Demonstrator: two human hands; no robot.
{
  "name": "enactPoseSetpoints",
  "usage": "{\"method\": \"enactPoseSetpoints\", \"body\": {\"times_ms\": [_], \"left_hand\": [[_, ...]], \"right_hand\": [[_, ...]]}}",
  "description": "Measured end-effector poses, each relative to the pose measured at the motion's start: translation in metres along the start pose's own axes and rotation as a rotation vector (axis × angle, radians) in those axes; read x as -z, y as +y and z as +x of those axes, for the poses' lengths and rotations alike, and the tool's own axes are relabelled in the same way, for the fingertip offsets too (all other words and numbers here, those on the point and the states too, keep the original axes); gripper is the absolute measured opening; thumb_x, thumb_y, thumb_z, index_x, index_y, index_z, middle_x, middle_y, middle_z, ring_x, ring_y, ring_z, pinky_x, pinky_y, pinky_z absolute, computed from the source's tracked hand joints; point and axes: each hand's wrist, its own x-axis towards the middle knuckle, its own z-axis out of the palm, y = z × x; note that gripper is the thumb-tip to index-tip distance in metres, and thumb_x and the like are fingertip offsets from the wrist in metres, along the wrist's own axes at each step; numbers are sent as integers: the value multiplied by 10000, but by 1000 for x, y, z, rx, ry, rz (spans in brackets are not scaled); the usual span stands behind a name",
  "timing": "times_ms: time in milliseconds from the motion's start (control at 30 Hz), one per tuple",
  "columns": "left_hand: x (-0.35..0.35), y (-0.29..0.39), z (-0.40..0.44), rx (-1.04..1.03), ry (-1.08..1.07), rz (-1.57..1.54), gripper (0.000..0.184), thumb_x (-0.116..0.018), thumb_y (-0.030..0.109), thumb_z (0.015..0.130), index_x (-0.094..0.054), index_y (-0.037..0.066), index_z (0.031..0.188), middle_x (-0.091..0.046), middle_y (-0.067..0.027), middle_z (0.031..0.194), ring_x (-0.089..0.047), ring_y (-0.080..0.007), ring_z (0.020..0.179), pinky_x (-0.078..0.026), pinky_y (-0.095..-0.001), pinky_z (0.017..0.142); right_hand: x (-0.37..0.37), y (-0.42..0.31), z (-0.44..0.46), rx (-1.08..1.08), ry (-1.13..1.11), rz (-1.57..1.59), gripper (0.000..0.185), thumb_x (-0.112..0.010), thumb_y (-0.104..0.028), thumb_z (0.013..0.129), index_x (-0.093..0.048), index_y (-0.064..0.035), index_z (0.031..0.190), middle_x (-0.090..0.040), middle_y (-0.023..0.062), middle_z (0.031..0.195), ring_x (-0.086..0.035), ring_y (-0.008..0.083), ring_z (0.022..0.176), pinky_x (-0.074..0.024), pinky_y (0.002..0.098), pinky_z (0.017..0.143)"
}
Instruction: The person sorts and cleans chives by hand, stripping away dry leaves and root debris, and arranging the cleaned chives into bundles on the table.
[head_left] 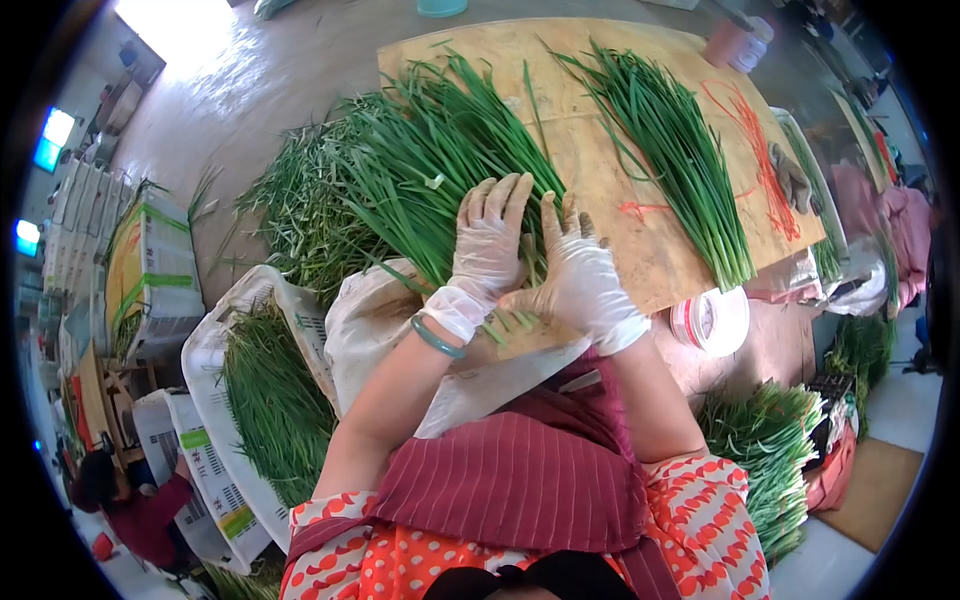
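Note:
Loose green garlic chives [440, 150] lie in a large heap at the left of the wooden board. My left hand [490, 245], in a thin clear glove, rests on these chives with its fingers stretched out and pointing away from me. Close beside it, my right hand [580, 280], also gloved, has its fingers apart and its thumb reaching left across the stems. Cut stem ends [510, 323] show below the hands. The stems between my palms are mostly hidden. A separate chive bundle [680, 150] lies to the right.
Red ties [755, 150] lie along the right side of the wooden board [610, 255]. A white tape roll [710, 322] is below its near edge. A crate [205, 350] of chives stands at left, more chives [765, 450] at right. Another person [140, 510] is at lower left.

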Motion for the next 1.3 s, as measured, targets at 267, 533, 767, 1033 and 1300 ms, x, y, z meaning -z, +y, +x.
{"method": "enactPoseSetpoints", "body": {"times_ms": [267, 533, 767, 1033, 1300], "left_hand": [[-17, -20, 3, 48, 23, -140, 666, -609, 163, 739, -363, 113, 1355, -397, -128, 1306, -356, -326, 1205, -288, -413, 1030], [1, -19, 10, 17, -77, -435, 735, -457, -112, 617, -408, 110, 1316, -446, -129, 1298, -382, -317, 1227, -255, -444, 1066], [36, -48, 20, 56, 52, -57, 442, -666, 105, 727, -557, 153, 1152, -536, -66, 1167, -451, -262, 1140, -306, -423, 1019], [38, -107, 35, 226, -95, 244, 115, -596, 228, 810, -671, 157, 859, -622, -35, 861, -569, -254, 874, -412, -401, 796], [161, -198, 77, 463, 531, 260, 246, -574, 299, 839, -660, 100, 956, -628, -145, 942, -583, -321, 887, -444, -417, 804]], "right_hand": [[-54, -23, -4, -5, 193, -384, 1383, -785, -593, 418, -38, -54, 1450, -62, 237, 1488, -141, 454, 1345, -131, 694, 982], [-17, -14, 16, -200, -65, -252, 1256, -812, -495, 510, -95, -58, 1444, -129, 201, 1480, -216, 403, 1324, -245, 608, 1006], [-41, -1, 13, -93, 65, -268, 1174, -751, -513, 595, -82, -59, 1447, -159, 202, 1472, -282, 394, 1280, -256, 556, 1020], [-42, 3, 14, 9, 142, -268, 1087, -711, -494, 647, -130, -15, 1431, -175, 282, 1444, -349, 459, 1201, -301, 575, 969], [-59, 2, 29, 1, 91, -291, 1148, -746, -449, 621, -65, -22, 1441, -158, 282, 1452, -317, 468, 1236, -250, 591, 1002]]}}
